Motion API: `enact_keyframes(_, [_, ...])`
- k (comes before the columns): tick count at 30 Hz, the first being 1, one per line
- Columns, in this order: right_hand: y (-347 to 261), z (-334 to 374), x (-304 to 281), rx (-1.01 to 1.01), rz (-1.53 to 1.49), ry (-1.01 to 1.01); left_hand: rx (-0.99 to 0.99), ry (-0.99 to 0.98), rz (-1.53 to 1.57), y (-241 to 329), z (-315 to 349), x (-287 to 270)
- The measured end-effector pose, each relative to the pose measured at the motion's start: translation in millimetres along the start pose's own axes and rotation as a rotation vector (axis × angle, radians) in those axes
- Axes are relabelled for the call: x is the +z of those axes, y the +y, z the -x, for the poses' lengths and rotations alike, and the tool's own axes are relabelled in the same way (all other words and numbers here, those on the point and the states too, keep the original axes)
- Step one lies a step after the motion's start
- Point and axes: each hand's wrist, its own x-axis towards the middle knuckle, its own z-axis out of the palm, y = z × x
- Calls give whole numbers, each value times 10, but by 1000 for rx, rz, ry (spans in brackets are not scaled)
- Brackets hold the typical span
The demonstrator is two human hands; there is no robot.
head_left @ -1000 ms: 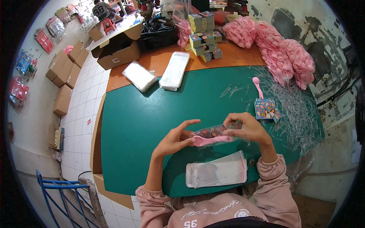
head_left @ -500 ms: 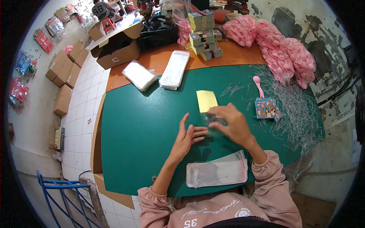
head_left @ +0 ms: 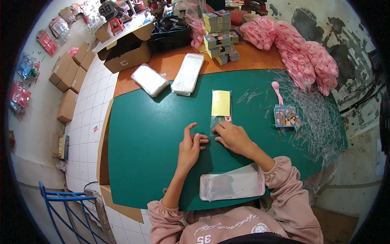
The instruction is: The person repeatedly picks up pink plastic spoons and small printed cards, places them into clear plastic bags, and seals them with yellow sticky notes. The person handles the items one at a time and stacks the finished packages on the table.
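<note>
In the middle of the green mat lies a small clear plastic bag [head_left: 213, 121] with a plain yellow card [head_left: 220, 103] in its upper part. The pink handle end of a spoon [head_left: 228, 118] shows below the card. My right hand [head_left: 235, 139] rests on the bag's lower end, its fingers bent and pressed together there. Just left of the bag, my left hand [head_left: 191, 148] is held with fingers apart and nothing in it. A stack of clear bags [head_left: 232, 185] lies near the front edge, close to my body.
At the right are a pink spoon [head_left: 277, 92], printed cards [head_left: 286, 117] and a heap of clear plastic strips [head_left: 319, 126]. Farther back stand two bag stacks [head_left: 187, 74], bundled cards [head_left: 217, 40], pink spoon bundles [head_left: 292, 53] and an open carton [head_left: 128, 55]. A person [head_left: 111, 12] sits far off.
The yellow card now lies straight in its bag, with the pink handle end showing. My right hand has come down and left onto the bag's lower end; my left hand has shifted slightly left.
</note>
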Motion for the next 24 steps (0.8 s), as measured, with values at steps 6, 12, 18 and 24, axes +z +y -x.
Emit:
enact_keyframes(6, [-64,46,-38,-113,-155,72,-156,-79,172,42,9,-45])
enact_keyframes(12, [-161,119,-118,-80,-231,-12,-200,-215,213,-30,12,6])
enact_keyframes(18, [-180,123,-128,19,-299,-38,-103,-222,50,-94,-1,36])
enact_keyframes(24, [-172,163,-112,52,-266,40,-30,-239,-113,17,52,97])
